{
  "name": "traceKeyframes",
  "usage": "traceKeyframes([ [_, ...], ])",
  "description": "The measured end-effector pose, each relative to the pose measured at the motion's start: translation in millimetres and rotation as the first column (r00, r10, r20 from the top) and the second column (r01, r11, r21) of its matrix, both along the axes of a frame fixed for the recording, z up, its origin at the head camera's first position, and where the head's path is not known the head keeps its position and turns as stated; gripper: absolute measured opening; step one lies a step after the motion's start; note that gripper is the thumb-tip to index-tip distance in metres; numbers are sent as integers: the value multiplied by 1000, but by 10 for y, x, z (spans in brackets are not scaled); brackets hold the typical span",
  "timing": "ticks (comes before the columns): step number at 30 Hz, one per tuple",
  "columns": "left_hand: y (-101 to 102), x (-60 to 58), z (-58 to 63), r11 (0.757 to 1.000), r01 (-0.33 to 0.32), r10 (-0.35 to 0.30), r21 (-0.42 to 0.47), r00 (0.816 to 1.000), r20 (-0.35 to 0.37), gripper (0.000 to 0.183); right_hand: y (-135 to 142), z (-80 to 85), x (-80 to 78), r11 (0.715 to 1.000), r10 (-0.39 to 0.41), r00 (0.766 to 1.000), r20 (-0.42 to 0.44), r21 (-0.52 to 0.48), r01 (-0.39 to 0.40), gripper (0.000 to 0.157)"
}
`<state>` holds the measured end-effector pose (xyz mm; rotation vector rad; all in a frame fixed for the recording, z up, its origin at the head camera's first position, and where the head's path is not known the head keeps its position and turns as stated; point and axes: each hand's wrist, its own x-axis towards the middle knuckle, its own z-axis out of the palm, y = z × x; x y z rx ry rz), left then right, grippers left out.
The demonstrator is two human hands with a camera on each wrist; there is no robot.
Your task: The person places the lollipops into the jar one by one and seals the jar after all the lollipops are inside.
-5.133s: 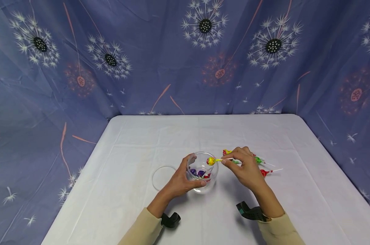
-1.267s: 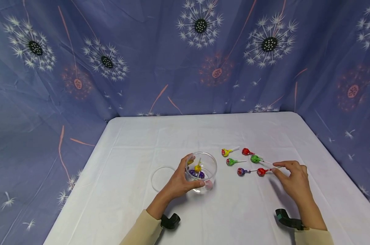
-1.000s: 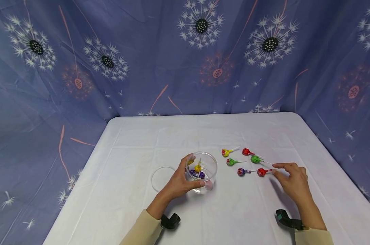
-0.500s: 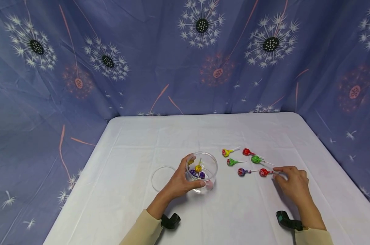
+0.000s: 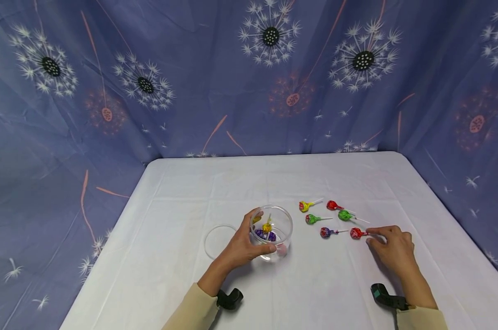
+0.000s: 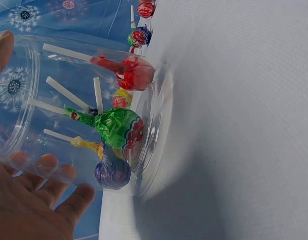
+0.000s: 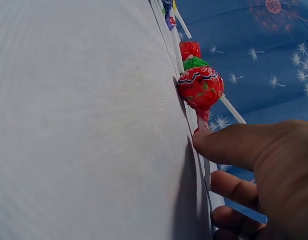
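My left hand [image 5: 240, 247] grips a clear plastic jar [image 5: 291, 224] round its side, thumb in front and fingers behind. Through its wall, the left wrist view shows a green lollipop [image 6: 118, 127], a red one and a purple one with their sticks toward the mouth. A yellow lollipop [image 5: 267, 228] also shows inside from above. To the right, my right hand [image 5: 393, 250] pinches the stick of a red lollipop [image 5: 356, 233] low over the table. Its thumb lies just behind the wrapper in the right wrist view; the forefinger is mostly hidden there.
Between the hands and farther back lie a yellow lollipop [image 5: 304, 206], another red lollipop [image 5: 332, 205], two green lollipops [image 5: 311, 219] and a purple lollipop [image 5: 325, 232]. A clear round lid [image 5: 205, 240] lies left of the jar. A patterned curtain [image 5: 199, 91] hangs behind the white table [image 5: 170, 256].
Earlier the right hand held a yellow lollipop at the jar's mouth; it then moved right to the red lollipop, which has since shifted slightly right. The left hand keeps its hold.
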<state>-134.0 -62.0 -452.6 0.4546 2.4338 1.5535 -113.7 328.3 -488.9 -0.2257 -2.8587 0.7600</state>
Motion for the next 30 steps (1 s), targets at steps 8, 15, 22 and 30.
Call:
traceKeyframes([
  [8, 1, 2, -6, 1000, 0, 0, 2, 1000, -7, 97, 23, -42, 7, 1000, -23, 1000, -9, -14, 23, 18],
  [15, -2, 1, -12, 1000, 3, -3, 0, 1000, -8, 96, 26, -54, 21, 999, -26, 1000, -3, -20, 26, 15],
  [22, -6, -1, -21, 1000, 3, -3, 2, 1000, -14, 96, 28, -41, 29, 999, -13, 999, -37, -34, 12, 14],
  [30, -5, -2, -12, 1000, 5, -5, -4, 1000, -15, 96, 8, 34, 46, 998, 10, 999, -44, -69, -13, 20],
])
